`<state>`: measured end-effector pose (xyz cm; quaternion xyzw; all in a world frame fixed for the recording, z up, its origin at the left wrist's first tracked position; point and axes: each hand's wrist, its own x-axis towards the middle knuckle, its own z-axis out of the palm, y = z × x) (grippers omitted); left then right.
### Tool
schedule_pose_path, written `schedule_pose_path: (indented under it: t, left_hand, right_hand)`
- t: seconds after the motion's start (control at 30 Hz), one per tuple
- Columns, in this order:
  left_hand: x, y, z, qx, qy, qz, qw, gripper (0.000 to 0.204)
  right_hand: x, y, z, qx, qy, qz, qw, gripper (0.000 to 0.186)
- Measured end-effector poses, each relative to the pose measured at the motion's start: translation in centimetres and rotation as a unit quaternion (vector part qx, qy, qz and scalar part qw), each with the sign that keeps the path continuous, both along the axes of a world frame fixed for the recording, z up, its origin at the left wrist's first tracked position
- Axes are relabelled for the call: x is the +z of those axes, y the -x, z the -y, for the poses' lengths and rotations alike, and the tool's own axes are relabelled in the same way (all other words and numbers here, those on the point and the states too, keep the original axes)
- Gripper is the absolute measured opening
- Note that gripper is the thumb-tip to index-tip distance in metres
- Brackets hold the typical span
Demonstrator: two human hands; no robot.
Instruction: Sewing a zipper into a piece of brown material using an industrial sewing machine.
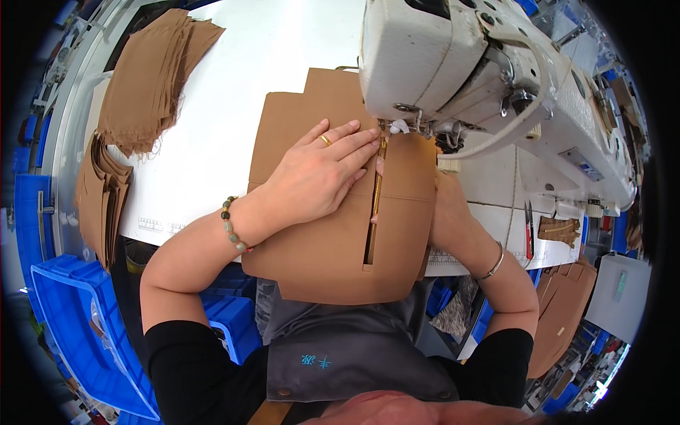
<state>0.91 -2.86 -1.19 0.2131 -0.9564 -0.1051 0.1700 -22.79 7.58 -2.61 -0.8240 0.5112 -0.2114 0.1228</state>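
Note:
My left hand [322,170], open with its fingers extended, lies on a brown panel [312,258] beside a narrow slot with a gold zipper [377,188] beneath it. The fingertips are close to the sewing machine's presser foot [398,127] at the slot's upper end. My right hand [450,209] reaches under the panel's right side; bits of skin show through the slot, but most of its fingers are hidden, so I cannot tell their grip.
Brown piece stacks [152,74] lie on the white table's [234,42] left. The machine body [559,142] fills the upper right. Red-handled scissors [529,241] and small pieces [558,230] sit right. Blue bins [92,340] stand lower left; more panels [559,319] lie lower right.

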Motion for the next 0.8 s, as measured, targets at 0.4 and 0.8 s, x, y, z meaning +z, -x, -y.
schedule_pose_path:
  t: [0.4,0.8]
  left_hand:
    - [0.1,0.0,0.1,-0.002,0.002,0.002,1.0,0.044]
    - [0.4,0.2,0.3,-0.003,0.028,0.017,0.999,0.039]
  right_hand:
    - [-0.3,-0.1,0.0,0.003,0.022,0.006,1.0,0.055]
    - [0.7,-0.7,-0.7,-0.016,0.017,-0.036,0.999,0.058]
